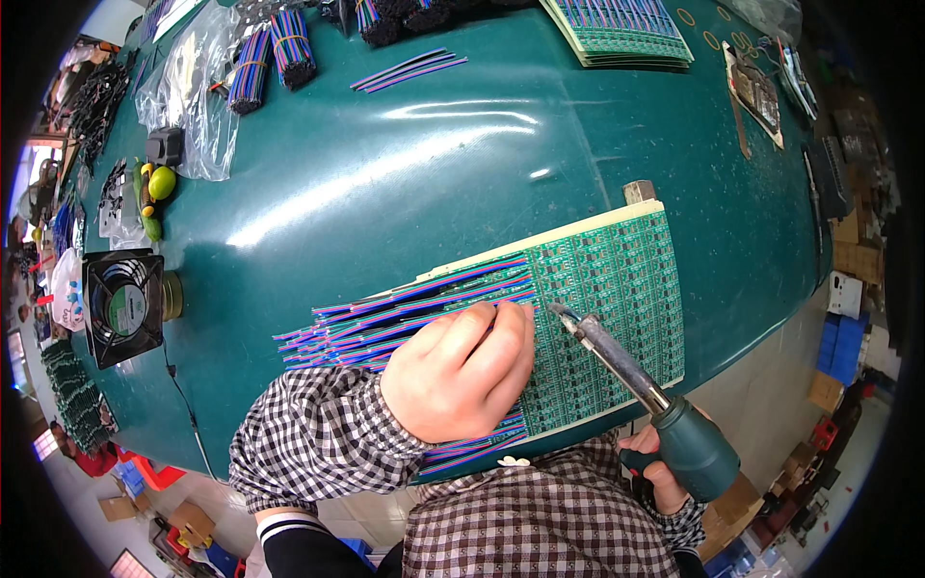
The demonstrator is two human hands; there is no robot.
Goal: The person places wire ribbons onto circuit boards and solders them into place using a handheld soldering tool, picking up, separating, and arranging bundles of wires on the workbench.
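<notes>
A green circuit board panel (607,318) lies in front of me, covered by rows of small identical circuits. Striped ribbon wires (424,294) in blue, red and black run leftward from the middle of the panel. My left hand (462,366) is closed in a pinch over a ribbon wire, whose end is hidden under the fingertips. In my right hand (655,467) is a soldering iron (626,366) with a dark green handle. Its tip points up and left, just right of my left fingertips, over the panel; whether it touches cannot be made out.
A small black fan (123,306) stands at the left. Bundled wires (292,48), loose wires (409,69) and a stack of wired panels (621,34) lie at the far side. A metal block (638,192) sits against the panel's far edge. Plastic bags (193,91) lie far left.
</notes>
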